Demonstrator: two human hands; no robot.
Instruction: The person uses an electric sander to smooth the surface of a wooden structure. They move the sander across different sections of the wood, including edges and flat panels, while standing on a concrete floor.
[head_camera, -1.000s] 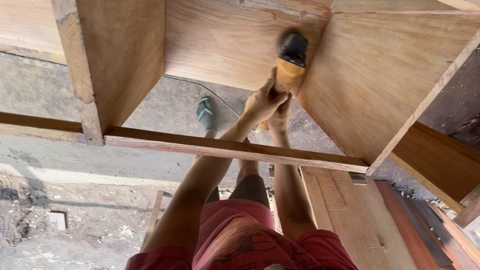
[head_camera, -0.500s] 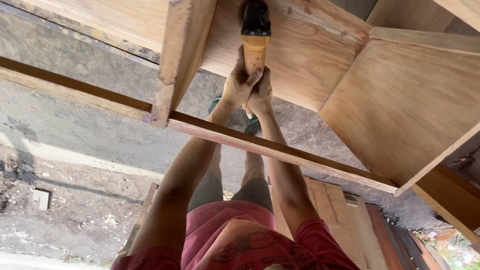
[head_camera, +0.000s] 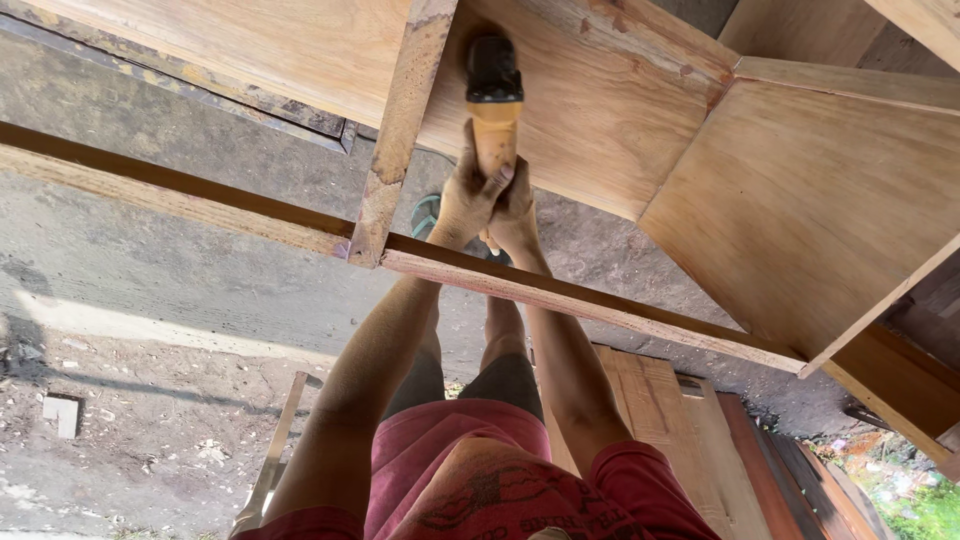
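Note:
Both my hands grip the orange handle of a power tool (head_camera: 493, 90) with a black head. My left hand (head_camera: 462, 200) wraps the handle from the left, and my right hand (head_camera: 520, 210) is pressed against it from the right. The black head rests on the plywood back panel (head_camera: 600, 130) of a wooden cabinet frame, just right of an upright divider board (head_camera: 400, 140). My arms reach over the cabinet's front rail (head_camera: 620, 310).
A second plywood divider (head_camera: 800, 210) slants on the right. Below lie the concrete ground (head_camera: 180, 260), a green sandal (head_camera: 425, 215), a small pale block (head_camera: 62, 412) and stacked wooden door panels (head_camera: 670, 410) at the lower right.
My hands and the tool have shifted left along the back panel, from beside the right divider to beside the left upright board. The view has swung with them.

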